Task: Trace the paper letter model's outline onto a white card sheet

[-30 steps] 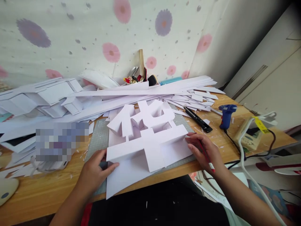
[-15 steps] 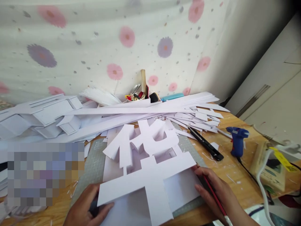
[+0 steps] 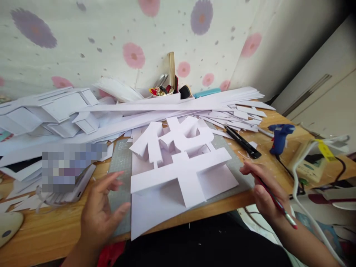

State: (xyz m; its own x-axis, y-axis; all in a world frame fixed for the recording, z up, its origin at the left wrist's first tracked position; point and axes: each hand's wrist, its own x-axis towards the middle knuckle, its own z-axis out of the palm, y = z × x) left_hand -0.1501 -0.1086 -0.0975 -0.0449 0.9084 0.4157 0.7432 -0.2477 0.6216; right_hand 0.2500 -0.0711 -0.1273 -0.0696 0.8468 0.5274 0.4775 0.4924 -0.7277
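Note:
A white three-dimensional paper character [image 3: 178, 155] stands on a white sheet [image 3: 155, 211] over a grey cutting mat [image 3: 119, 163] in the middle of the wooden desk. My left hand [image 3: 101, 209] hovers just left of the model with fingers spread, holding nothing and off the paper. My right hand [image 3: 265, 191] sits at the model's right side, apart from it, gripping a red pencil [image 3: 278, 205] that points back toward my wrist.
Piles of white paper strips and cut-outs [image 3: 116, 111] fill the back and left of the desk. A black utility knife [image 3: 241, 141], a blue glue gun [image 3: 279, 135] and a power strip with cables [image 3: 308, 167] lie at right. A tool cup [image 3: 164, 89] stands by the flowered wall.
Both hands have come off the paper model: the left hand lifted and spread its fingers, the right drew back to the right with the pencil. The view tilted down again.

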